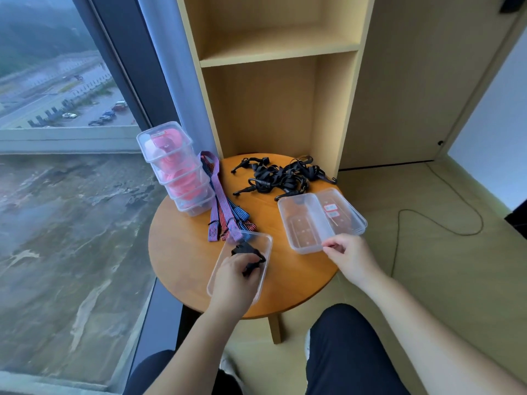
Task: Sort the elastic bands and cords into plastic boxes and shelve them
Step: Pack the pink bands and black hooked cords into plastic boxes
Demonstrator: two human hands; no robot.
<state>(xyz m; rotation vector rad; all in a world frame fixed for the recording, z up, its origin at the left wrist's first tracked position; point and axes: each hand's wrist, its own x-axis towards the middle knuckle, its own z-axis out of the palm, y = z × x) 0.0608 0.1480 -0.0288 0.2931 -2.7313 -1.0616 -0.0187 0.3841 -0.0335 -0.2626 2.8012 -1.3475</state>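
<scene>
Left hand (235, 277) curled round a black cord (248, 252), holding it inside the near clear box (266, 243). Right hand (349, 256) pinches the near corner of the empty box (302, 223) on the right.

Done, I judge: three stacked boxes (176, 166) of pink bands, far left.

Left to do: striped bands (218, 201), black cord pile (281, 175), all shelving. Shelf (279, 52) holds nothing.

Both open boxes sit close to the round table (182, 252) rim, with bare wood between them.

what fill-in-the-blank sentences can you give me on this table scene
The left hand grips a ___ cord bundle over a clear plastic box.
The stacked clear plastic boxes hold ___ bands.
The right hand pinches a clear plastic container by its rim on the ___ wooden table.
Missing words: black; pink; round
</scene>
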